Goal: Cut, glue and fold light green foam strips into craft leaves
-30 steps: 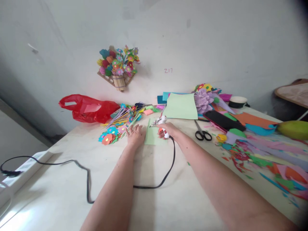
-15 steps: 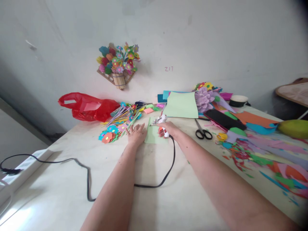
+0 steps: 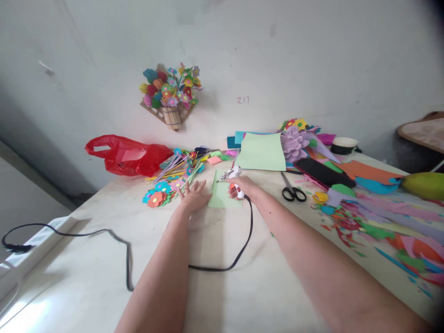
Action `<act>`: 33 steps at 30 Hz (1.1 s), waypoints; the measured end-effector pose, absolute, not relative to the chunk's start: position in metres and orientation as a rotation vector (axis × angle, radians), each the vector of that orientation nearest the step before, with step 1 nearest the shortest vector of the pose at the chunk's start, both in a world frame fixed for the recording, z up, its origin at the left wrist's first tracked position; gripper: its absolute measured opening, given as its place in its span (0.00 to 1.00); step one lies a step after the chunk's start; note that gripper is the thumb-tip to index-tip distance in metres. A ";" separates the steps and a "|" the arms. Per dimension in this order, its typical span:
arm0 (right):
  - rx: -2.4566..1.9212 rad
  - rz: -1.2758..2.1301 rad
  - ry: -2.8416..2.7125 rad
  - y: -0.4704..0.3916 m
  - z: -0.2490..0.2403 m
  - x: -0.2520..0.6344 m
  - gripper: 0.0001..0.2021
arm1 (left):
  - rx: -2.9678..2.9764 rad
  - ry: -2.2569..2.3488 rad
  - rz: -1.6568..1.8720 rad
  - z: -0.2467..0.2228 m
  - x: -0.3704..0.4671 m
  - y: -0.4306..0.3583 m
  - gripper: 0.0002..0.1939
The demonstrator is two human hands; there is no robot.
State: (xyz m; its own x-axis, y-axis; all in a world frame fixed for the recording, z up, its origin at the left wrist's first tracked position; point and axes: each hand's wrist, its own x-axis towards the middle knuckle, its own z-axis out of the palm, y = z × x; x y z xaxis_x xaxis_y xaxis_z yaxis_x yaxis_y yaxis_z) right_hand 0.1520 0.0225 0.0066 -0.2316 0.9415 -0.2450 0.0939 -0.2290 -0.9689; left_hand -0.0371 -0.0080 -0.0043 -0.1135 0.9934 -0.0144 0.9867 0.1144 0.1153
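Observation:
A light green sheet (image 3: 218, 198) lies flat near the middle of the table. My right hand (image 3: 242, 186) is wrapped round a white glue gun (image 3: 235, 171) with orange parts, its nozzle pointing left just over the sheet. From the gun's handle a black cord (image 3: 250, 231) loops down toward me and passes under my left arm. My left hand (image 3: 194, 196) rests with fingers spread at the sheet's left edge, holding nothing. Left of it are colourful foam flowers (image 3: 156, 199).
Black scissors (image 3: 294, 194) lie right of my right hand. Scraps (image 3: 347, 217) cover the right side, beside a dark phone (image 3: 324, 173). A red bag (image 3: 130, 157) sits back left, a power strip (image 3: 45, 238) at the left edge.
My left hand has shifted slightly left, leaving more of the green sheet's left edge uncovered. My right hand and the glue gun have hardly moved.

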 end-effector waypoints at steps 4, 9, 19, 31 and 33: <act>-1.311 1.543 -1.300 0.021 0.008 0.152 0.13 | 2.054 2.145 0.102 0.003 -0.044 -0.014 0.34; -1.255 1.521 -1.222 0.020 0.010 0.152 0.12 | 2.134 2.241 0.241 0.003 -0.040 -0.015 0.25; -1.223 1.463 -1.161 0.021 0.006 0.146 0.09 | 2.359 2.096 0.173 -0.008 -0.027 -0.010 0.30; -1.218 1.446 -1.169 0.017 0.007 0.146 0.08 | 2.362 2.145 0.139 -0.010 -0.023 -0.010 0.31; -1.207 1.451 -1.169 0.019 0.006 0.145 0.08 | 2.335 2.147 0.125 -0.009 -0.024 -0.010 0.31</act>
